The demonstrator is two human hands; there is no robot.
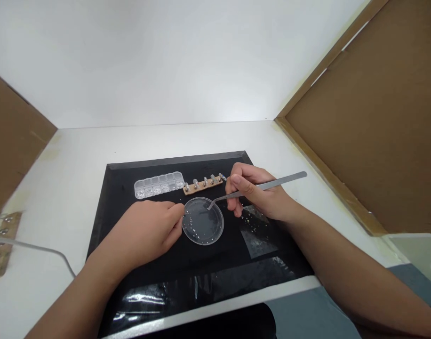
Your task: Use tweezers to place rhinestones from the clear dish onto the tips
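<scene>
Tweezers [261, 187], clamped in right hand [258, 195] fingers, slant down-left, tip inside dish [203, 221]; left hand [148, 230] fingers pinch its rim.

2 hands are in view: the left hand [150, 230] and the right hand [258, 193]. Between them lies 1 round clear dish [203, 221] holding many tiny beads, too small to count. The right hand holds 1 pair of metal tweezers [268, 185]. Just beyond the hands sit 1 clear compartment box [159, 184] with about 6 sections on show and 1 brown strip [203, 184] carrying about 6 small metal pieces. 1 black mat [138, 273] lies under both hands.
</scene>
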